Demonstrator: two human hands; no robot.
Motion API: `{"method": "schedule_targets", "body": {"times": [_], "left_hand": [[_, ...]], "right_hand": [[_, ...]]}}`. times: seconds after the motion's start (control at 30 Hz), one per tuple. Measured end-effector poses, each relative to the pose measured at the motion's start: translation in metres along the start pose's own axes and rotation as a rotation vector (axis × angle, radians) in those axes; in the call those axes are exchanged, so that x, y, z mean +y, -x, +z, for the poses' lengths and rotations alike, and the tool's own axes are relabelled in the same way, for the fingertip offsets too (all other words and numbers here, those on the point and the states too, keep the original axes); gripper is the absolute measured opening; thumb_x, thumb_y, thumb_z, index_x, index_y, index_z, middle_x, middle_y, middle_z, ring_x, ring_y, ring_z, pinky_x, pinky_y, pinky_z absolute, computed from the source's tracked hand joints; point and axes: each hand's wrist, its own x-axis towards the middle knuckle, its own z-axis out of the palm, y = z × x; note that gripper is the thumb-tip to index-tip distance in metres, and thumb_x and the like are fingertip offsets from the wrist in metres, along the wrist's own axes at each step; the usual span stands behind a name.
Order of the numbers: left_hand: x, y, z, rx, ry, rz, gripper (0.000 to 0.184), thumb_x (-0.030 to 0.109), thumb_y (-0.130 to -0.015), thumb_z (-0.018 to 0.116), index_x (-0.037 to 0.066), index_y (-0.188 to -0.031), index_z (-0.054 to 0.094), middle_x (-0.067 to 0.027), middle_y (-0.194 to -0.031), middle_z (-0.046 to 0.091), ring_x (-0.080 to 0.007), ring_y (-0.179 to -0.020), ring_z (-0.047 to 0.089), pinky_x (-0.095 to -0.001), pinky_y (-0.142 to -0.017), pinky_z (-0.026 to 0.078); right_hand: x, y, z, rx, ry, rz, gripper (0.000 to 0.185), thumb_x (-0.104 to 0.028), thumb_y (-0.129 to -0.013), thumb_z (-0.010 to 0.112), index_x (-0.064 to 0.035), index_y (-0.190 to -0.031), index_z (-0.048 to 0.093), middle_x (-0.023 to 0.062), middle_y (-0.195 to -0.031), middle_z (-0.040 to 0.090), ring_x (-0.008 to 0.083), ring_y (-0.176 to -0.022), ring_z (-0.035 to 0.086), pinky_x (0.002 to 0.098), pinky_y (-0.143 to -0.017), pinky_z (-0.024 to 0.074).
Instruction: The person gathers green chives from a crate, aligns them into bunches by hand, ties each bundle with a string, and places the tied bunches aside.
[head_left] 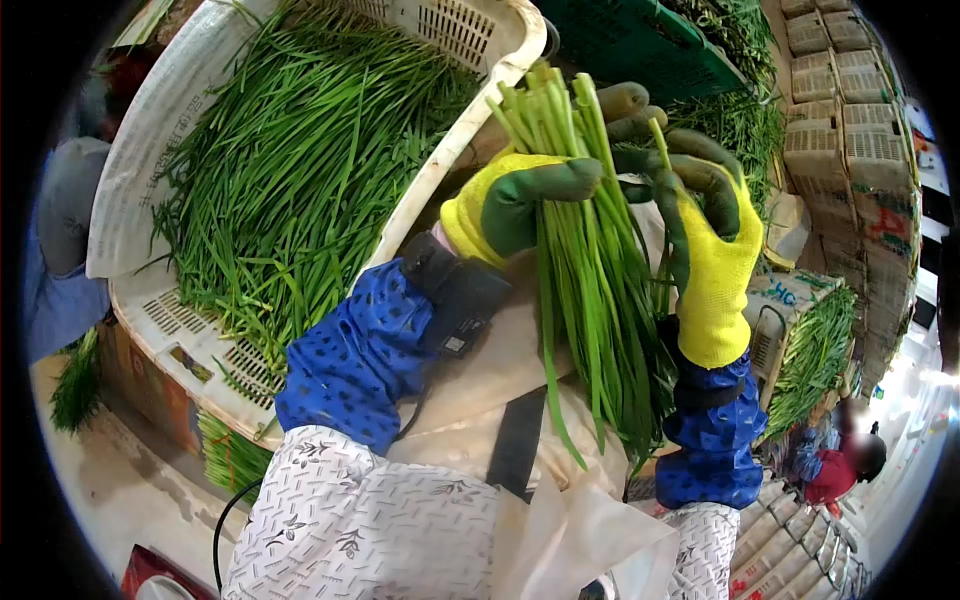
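Note:
My left hand (520, 205), in a yellow glove with a dark green coated palm, is closed round a bunch of garlic chives (592, 275). Pale cut stems point up and the green leaves hang down in front of my apron. To the right of the bunch, my right hand (715, 225), gloved the same way, has its fingers bent and pinches a single chive stalk (659, 145), whose pale end sticks up. The stalk's lower part runs down beside the bunch. Just left of my hands stands a white plastic basket (430, 170) heaped with loose chives (300, 170).
A green crate (650, 45) stands beyond my hands, with more greens (735, 110) beside it. Stacked crates (850, 130) line the right side. A crate of chives (815, 355) sits lower right, near another person (830, 470). A second person's sleeve (65, 290) shows at far left.

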Motion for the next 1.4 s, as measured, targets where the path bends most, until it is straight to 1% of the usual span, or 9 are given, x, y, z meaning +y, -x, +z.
{"method": "schedule_targets", "body": {"times": [0.17,0.23,0.4,0.67,0.8,0.93,1.17,1.27,1.4], "left_hand": [[-0.002,0.006,-0.01,0.072,-0.169,-0.076,0.034,0.011,-0.089,0.059,0.0,-0.121,0.055,-0.0097,-0.116,0.059,-0.0162,-0.106,0.058,-0.0308,-0.09,0.048],[0.005,0.007,-0.005,0.116,-0.164,-0.183,0.026,0.015,-0.091,0.059,0.0,-0.112,0.062,-0.01,-0.111,0.061,-0.015,-0.101,0.06,-0.0298,-0.086,0.05],[0.001,-0.003,-0.012,-0.037,-0.022,-0.113,0.057,0.015,-0.092,0.053,0.005,-0.142,0.027,-0.0192,-0.129,0.052,-0.0305,-0.109,0.059,-0.043,-0.088,0.053],[-0.01,-0.012,-0.019,-0.012,-0.087,-0.1,0.066,0.018,-0.086,0.059,-0.001,-0.141,0.029,-0.0251,-0.129,0.052,-0.0359,-0.117,0.055,-0.0454,-0.097,0.048],[-0.004,-0.01,-0.014,-0.026,-0.035,-0.156,0.058,0.013,-0.089,0.057,0.003,-0.14,0.032,-0.018,-0.127,0.054,-0.025,-0.112,0.057,-0.0375,-0.091,0.05],[-0.002,-0.011,-0.011,-0.052,-0.123,-0.127,0.061,0.013,-0.087,0.062,0.003,-0.14,0.034,-0.0184,-0.121,0.058,-0.0241,-0.104,0.061,-0.0369,-0.089,0.051],[0.002,-0.01,-0.006,-0.031,-0.325,-0.214,0.067,0.019,-0.083,0.068,0.0,-0.139,0.038,-0.014,-0.1,0.066,-0.0247,-0.088,0.065,-0.0376,-0.079,0.054],[-0.007,-0.015,-0.012,-0.093,-0.372,-0.2,0.04,0.022,-0.085,0.066,-0.004,-0.113,0.056,-0.0122,-0.098,0.065,-0.0211,-0.086,0.063,-0.0324,-0.079,0.051],[-0.005,-0.025,-0.015,-0.244,-0.625,-0.05,0.053,0.048,-0.093,0.047,-0.002,-0.099,0.066,-0.0157,-0.098,0.063,-0.0227,-0.092,0.061,-0.0376,-0.084,0.049]], "right_hand": [[0.006,-0.033,0.018,-0.047,0.135,-0.361,0.011,-0.004,-0.08,0.069,0.0009,-0.09,0.067,0.0087,-0.103,0.062,0.0178,-0.088,0.063,0.0273,-0.08,0.049],[0.009,-0.047,0.021,-0.161,0.088,-0.214,0.015,-0.004,-0.078,0.07,0.0005,-0.092,0.067,0.0096,-0.096,0.064,0.0214,-0.089,0.063,0.0296,-0.082,0.0484],[-0.009,-0.048,-0.011,-0.094,-0.147,-0.088,0.028,-0.001,-0.088,0.06,0.0001,-0.116,0.062,0.0084,-0.107,0.067,0.0134,-0.094,0.063,0.0261,-0.087,0.0497],[-0.008,0.015,-0.027,-0.308,0.254,0.158,0.034,-0.002,-0.081,0.066,-0.0015,-0.115,0.061,0.0062,-0.092,0.067,0.0086,-0.078,0.059,0.024,-0.073,0.0481],[-0.014,0.008,-0.028,-0.267,0.124,0.079,0.03,-0.004,-0.08,0.066,-0.0028,-0.109,0.063,0.0092,-0.088,0.066,0.0173,-0.076,0.063,0.0278,-0.071,0.049],[-0.028,-0.01,-0.045,-0.391,0.756,-0.439,0.032,-0.006,-0.071,0.066,-0.0091,-0.103,0.065,0.015,-0.091,0.063,0.0357,-0.084,0.06,0.0404,-0.074,0.0499],[-0.042,-0.086,-0.068,-0.291,1.102,-0.985,0.034,-0.009,-0.075,0.067,-0.011,-0.109,0.062,0.0106,-0.1,0.062,0.0329,-0.093,0.06,0.0399,-0.08,0.0486],[-0.044,-0.113,-0.081,-0.369,1.108,-0.998,0.032,-0.001,-0.077,0.065,-0.0054,-0.109,0.063,0.0141,-0.103,0.063,0.0336,-0.095,0.061,0.0373,-0.082,0.0492],[-0.032,-0.16,-0.118,-0.082,1.134,-0.671,0.034,-0.015,-0.083,0.064,-0.0086,-0.115,0.059,0.0152,-0.106,0.062,0.0346,-0.099,0.061,0.0387,-0.082,0.0501]]}}
